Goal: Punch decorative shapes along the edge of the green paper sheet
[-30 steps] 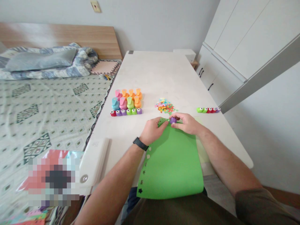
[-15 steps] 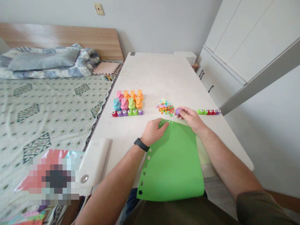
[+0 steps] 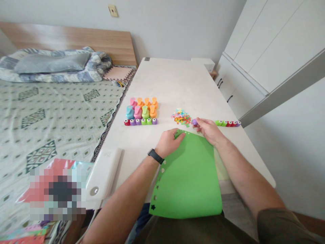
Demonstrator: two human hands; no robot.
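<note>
My left hand (image 3: 169,141) is closed on the top left corner of a green sheet of paper (image 3: 190,176), thumb on top. Shaped holes run down the sheet's left edge and along part of its top edge. The near end of the sheet hangs over my lap. In my right hand (image 3: 207,129) is a small purple craft punch (image 3: 194,122), held between thumb and fingers just above the sheet's top edge. A pile of colourful paper cutouts (image 3: 181,117) lies on the table to the left of the punch.
Larger punches (image 3: 145,112) stand in two rows at left, with a row of small punches (image 3: 141,122) before them. Another row of small punches (image 3: 228,123) is at right. A white device (image 3: 105,174) sits on the table's (image 3: 175,78) left edge, beside the bed (image 3: 63,112).
The view has shifted slightly, so things sit a little further right. Both hands keep their holds on the green paper and the purple punch.
</note>
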